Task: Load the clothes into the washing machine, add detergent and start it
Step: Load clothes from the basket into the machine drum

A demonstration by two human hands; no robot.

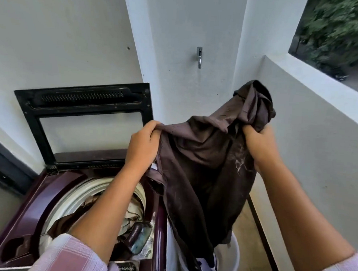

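A dark brown garment [203, 167] hangs in the air to the right of the washing machine [35, 200], held up by both hands. My left hand [142, 146] grips its left edge. My right hand [258, 143] is closed on a bunched part at its upper right. The maroon top-loading machine stands at the lower left with its black lid [85, 120] raised against the wall. Inside the white drum [71, 200] lie brown and beige clothes [130, 213]. The garment's lower end reaches down into a white bucket [235, 256] beside the machine.
A metal tap [199, 56] sticks out of the white wall above the garment. A low white parapet [311, 90] runs along the right, with trees beyond it. A dark open tray [139, 240] sits at the machine's right front. Bare floor [249, 242] shows by the bucket.
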